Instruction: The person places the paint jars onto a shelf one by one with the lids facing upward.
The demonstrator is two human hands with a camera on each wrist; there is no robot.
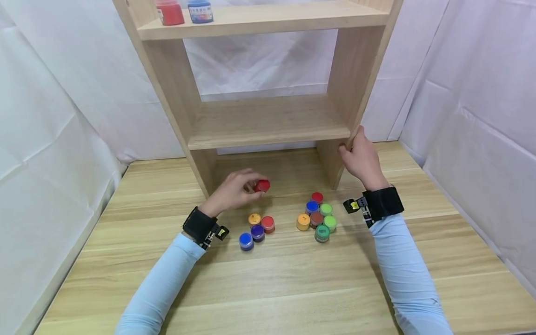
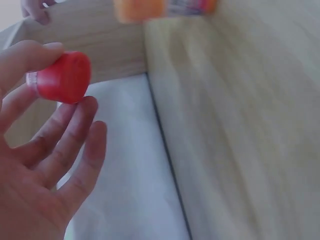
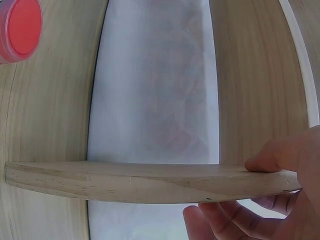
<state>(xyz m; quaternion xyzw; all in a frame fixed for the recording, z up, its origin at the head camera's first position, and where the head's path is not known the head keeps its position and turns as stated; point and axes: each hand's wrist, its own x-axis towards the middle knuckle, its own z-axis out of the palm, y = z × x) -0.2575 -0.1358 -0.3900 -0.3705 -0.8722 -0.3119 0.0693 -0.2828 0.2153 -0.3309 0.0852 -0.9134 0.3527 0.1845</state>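
My left hand [image 1: 238, 190] pinches a small red paint jar [image 1: 262, 185] in front of the shelf's lowest opening. In the left wrist view the jar [image 2: 65, 77] sits between thumb and fingers, its red lid turned away from the palm. On the right, my right hand [image 1: 363, 156] grips the upright side panel of the wooden shelf unit [image 1: 331, 160]. The right wrist view has the thumb on one face of that panel [image 3: 150, 185] and the fingers round the other. Nearest the left hand on the table stand an orange-lidded jar [image 1: 254, 219] and a red-lidded jar [image 1: 268, 224].
Two blue-toned jars [image 1: 246, 241] stand nearer me. Right of them clusters a group of several jars, including a brown one [image 1: 316, 219] and a dark green one [image 1: 322, 233]. A larger red jar [image 1: 170, 13] and a blue jar [image 1: 200, 11] sit on the upper shelf board.
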